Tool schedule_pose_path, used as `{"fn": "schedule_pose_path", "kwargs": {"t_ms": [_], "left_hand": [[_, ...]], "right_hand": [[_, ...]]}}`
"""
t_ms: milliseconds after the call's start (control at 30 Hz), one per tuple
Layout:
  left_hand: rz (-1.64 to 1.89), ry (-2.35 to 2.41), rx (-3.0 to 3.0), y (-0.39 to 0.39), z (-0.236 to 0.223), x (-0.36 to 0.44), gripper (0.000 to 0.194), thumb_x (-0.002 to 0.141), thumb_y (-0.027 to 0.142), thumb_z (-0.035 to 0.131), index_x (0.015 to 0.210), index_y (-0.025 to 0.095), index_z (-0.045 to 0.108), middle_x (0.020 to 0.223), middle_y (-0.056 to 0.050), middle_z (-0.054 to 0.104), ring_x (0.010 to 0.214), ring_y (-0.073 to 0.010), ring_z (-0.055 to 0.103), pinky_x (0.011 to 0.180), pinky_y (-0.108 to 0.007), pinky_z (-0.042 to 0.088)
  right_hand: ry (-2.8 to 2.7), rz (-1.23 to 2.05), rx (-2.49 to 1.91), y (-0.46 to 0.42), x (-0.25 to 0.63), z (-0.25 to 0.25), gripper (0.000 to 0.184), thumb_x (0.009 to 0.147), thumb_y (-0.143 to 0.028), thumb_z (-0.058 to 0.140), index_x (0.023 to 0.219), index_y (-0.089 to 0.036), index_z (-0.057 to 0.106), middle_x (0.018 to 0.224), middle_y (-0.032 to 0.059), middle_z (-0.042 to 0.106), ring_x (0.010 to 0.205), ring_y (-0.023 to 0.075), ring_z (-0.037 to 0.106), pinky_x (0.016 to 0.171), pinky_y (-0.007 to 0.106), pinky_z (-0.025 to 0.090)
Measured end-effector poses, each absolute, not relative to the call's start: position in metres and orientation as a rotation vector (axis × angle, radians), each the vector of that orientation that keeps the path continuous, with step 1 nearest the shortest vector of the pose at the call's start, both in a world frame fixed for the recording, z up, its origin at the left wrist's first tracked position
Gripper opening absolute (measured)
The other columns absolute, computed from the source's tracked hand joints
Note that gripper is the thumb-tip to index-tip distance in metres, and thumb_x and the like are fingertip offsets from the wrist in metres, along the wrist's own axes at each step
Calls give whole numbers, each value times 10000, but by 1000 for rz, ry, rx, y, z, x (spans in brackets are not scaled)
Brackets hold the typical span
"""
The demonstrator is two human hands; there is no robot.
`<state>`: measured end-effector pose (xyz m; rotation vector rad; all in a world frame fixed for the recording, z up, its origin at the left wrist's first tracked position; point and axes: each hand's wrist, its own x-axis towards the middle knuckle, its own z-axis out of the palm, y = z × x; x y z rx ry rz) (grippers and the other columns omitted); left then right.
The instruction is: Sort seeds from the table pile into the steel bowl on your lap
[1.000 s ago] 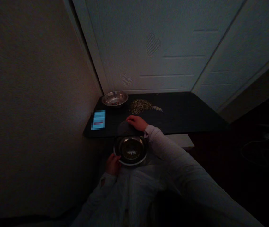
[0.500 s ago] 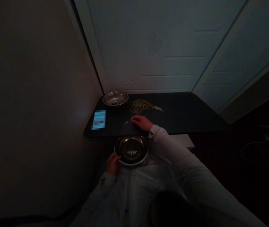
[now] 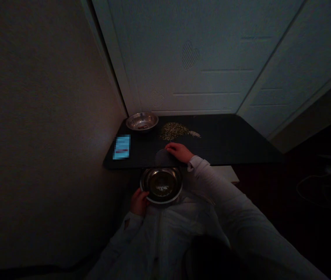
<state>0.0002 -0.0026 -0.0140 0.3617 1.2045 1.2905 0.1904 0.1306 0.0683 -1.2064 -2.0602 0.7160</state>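
Note:
In the head view, my left hand (image 3: 138, 203) grips the left rim of a metal bowl (image 3: 176, 182) in my lap, just below the table's front edge. Some small grains lie in the bottom of that bowl. My right hand (image 3: 180, 152) is closed on a thin, translucent, rounded scraper (image 3: 162, 156), held over the table close to the front edge, above the bowl. Behind this hand a heap of mixed greenish and pale grains (image 3: 173, 131) lies on the table, with a smaller heap of pale grains (image 3: 195, 134) at its right side.
The dark tabletop (image 3: 229, 140) stands against a white panelled door (image 3: 212, 50). A second metal bowl (image 3: 142, 122) sits at its back left corner. In front of that lies a blurred-out blue item (image 3: 121, 147). A wall (image 3: 51, 136) rises close on the left. The room is dim.
My right hand has shifted slightly to the right with the scraper. My left hand and the bowl in my lap have stayed in place.

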Motion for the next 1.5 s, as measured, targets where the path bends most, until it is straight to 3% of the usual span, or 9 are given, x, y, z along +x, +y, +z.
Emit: {"fn": "schedule_pose_path", "kwargs": {"t_ms": [433,900,1133,1333,1500], "left_hand": [[1287,1226,411,-3,-18,-1,217,435,152,607,646,156,554,425,66,507,346,-62,424,342,-190,238],[1282,1216,390,-3,-18,1,234,442,135,598,672,156,564,462,51,558,400,-84,485,377,-195,307],[1266,1202,443,-4,-15,1,207,449,137,586,655,154,564,420,61,534,347,-70,441,333,-185,253],[1283,1209,415,-4,-14,2,236,433,122,586,666,154,574,487,43,576,449,-102,516,418,-209,344],[1266,1223,427,-4,-16,1,246,434,138,591,679,165,576,449,59,541,404,-92,480,383,-200,299]], "right_hand": [[-2001,610,-1344,109,192,65,201,743,-248,418,841,-163,572,783,24,596,717,109,524,666,231,384],[-1936,601,-1366,102,194,61,197,727,-272,430,818,-180,578,757,15,603,688,114,533,632,229,391],[-1979,576,-1385,100,194,64,196,720,-275,440,810,-179,585,729,15,610,655,113,533,608,225,382],[-1977,634,-1388,101,195,64,198,714,-282,452,813,-179,589,727,10,615,642,105,532,593,217,380],[-1981,631,-1391,102,196,63,200,713,-287,452,809,-179,590,715,11,617,636,111,536,587,222,382]]}}
